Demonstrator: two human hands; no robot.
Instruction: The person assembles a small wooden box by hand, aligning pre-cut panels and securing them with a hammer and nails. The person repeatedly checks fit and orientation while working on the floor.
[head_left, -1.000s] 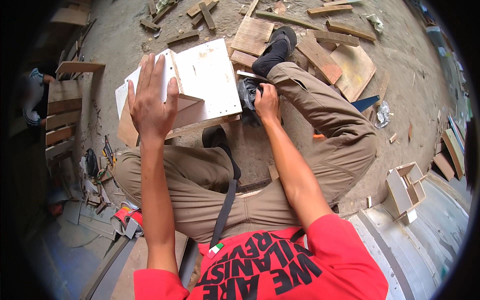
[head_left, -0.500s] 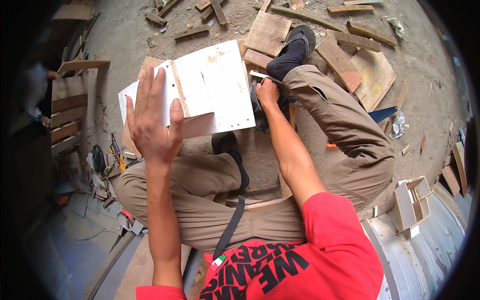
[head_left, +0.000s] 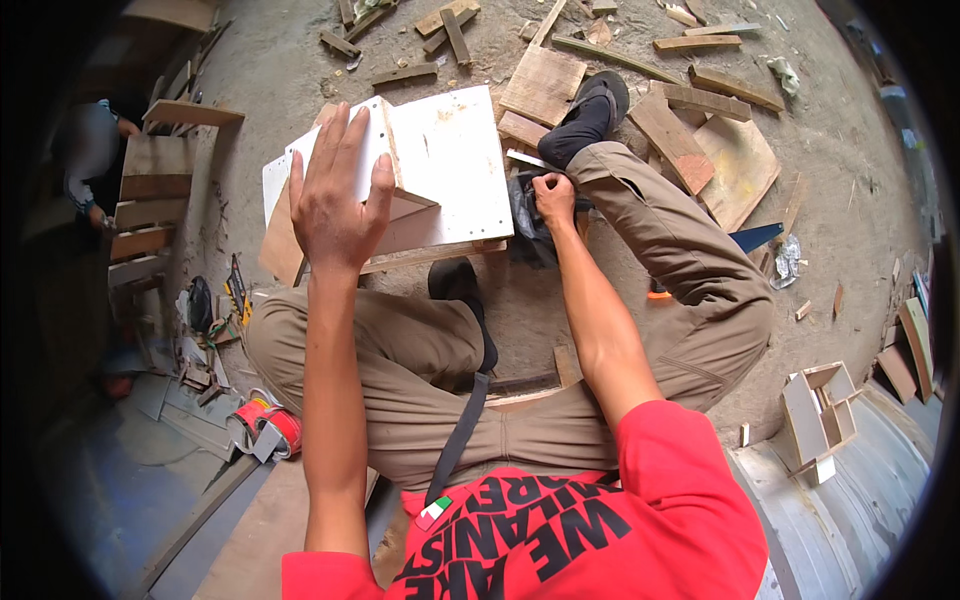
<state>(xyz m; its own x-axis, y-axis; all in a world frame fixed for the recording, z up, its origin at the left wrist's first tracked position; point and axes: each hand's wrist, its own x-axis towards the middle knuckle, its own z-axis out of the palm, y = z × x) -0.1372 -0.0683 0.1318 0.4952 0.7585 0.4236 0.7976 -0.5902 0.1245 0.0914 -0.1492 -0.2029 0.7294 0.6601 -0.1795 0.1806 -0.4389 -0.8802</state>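
Observation:
My left hand [head_left: 335, 210] lies with outstretched fingers against a small white panel that stands up from a larger white board [head_left: 455, 150]. The panel shows a raw wood edge [head_left: 388, 140], and small dark dots run along the board's borders. Beyond my lap, my right hand [head_left: 553, 198] is closed at the mouth of a black plastic bag [head_left: 528, 225], right of the board. Whatever its fingers hold, if anything, cannot be made out. A thin white strip [head_left: 530, 160] lies just above that hand.
Wood offcuts [head_left: 455, 38] litter the floor ahead. A plywood piece [head_left: 735, 170] and a blue saw blade [head_left: 757, 237] lie right of my leg. Red cans [head_left: 265, 425] stand at left, near a wooden rack [head_left: 150, 190] and another person [head_left: 88, 160]. A small compartmented box [head_left: 820, 415] sits at right.
The white board with its upright panel has tilted and shifted slightly right, my left hand still on it. My right hand has moved slightly down over the bag, its fingers bunched.

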